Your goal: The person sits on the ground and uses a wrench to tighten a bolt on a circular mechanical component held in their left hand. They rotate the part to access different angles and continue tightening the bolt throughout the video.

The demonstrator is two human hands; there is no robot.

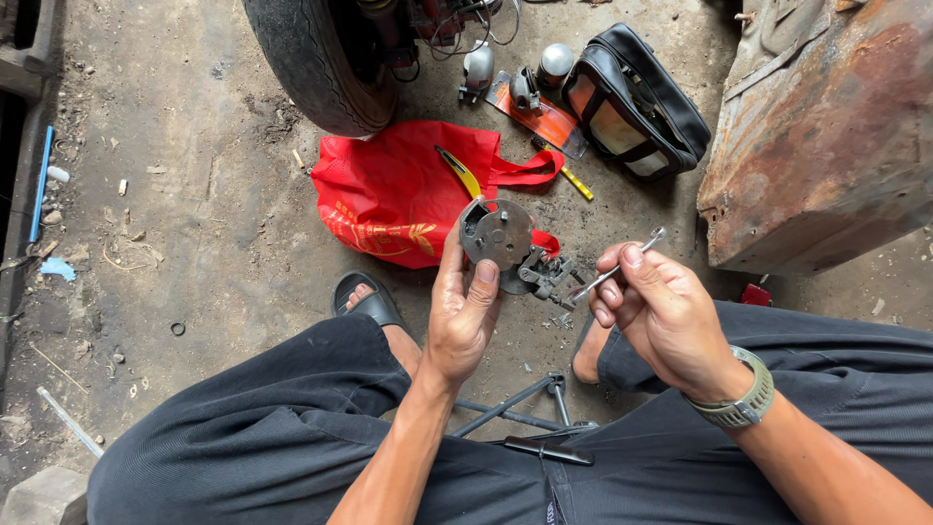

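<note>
While the left hand (465,309) grips a round grey metal part (498,235) between thumb and fingers, the right hand (661,316) pinches a small silver wrench (618,265) whose far end meets the part's bracket, above the concrete floor (194,243). Beyond lies a red bag (398,194), then a black bag (637,102) and a tyre (311,58) at the floor's far edge.
</note>
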